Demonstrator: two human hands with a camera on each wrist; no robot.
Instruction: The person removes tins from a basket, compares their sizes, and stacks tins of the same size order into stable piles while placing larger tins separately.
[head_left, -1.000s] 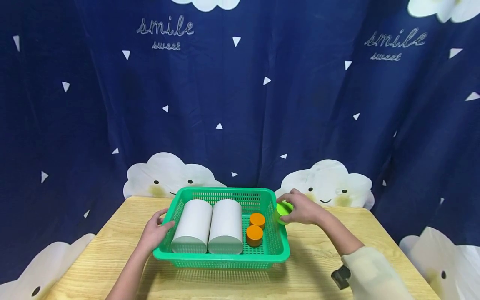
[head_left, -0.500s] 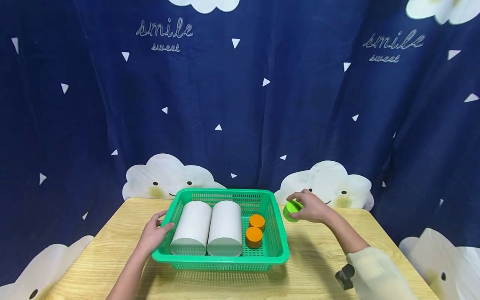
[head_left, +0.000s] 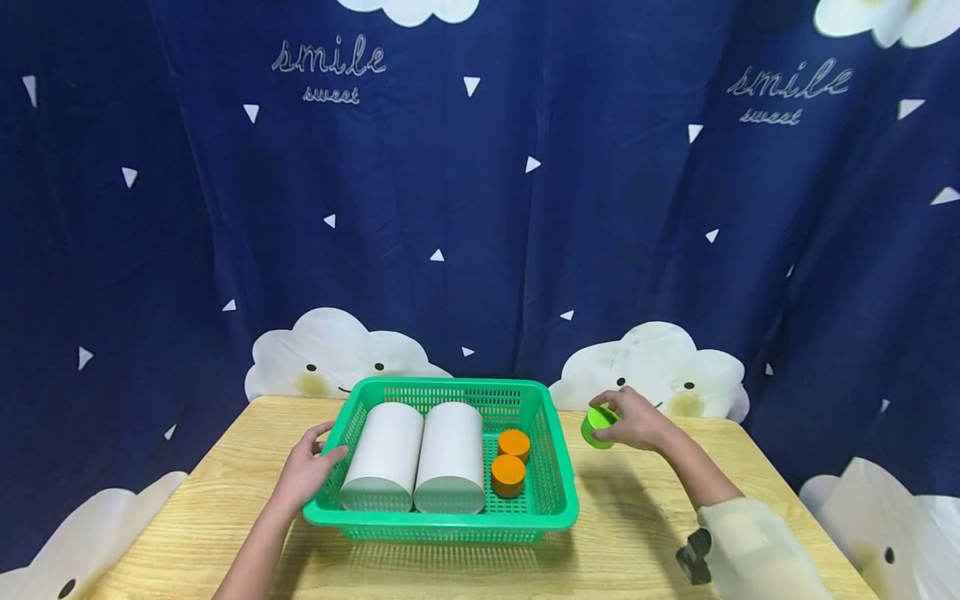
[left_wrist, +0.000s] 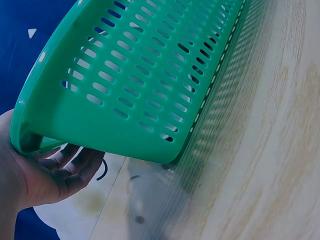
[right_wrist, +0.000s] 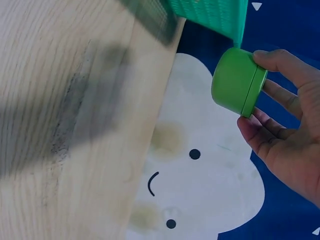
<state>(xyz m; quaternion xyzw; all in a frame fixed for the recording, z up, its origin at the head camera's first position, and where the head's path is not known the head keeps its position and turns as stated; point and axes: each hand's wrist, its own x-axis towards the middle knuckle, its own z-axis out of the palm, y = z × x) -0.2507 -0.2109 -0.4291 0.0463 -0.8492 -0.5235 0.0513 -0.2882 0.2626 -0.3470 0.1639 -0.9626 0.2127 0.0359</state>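
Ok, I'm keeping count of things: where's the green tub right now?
In the head view, the green tub is pinched in the right hand, just to the right of the basket and near the far edge of the table.

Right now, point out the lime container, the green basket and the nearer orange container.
Lime container (right_wrist: 236, 81): right wrist view, on its curved side wall.
Green basket (head_left: 442, 518): head view, on its near rim.
Nearer orange container (head_left: 508, 470): head view, on its flat top.
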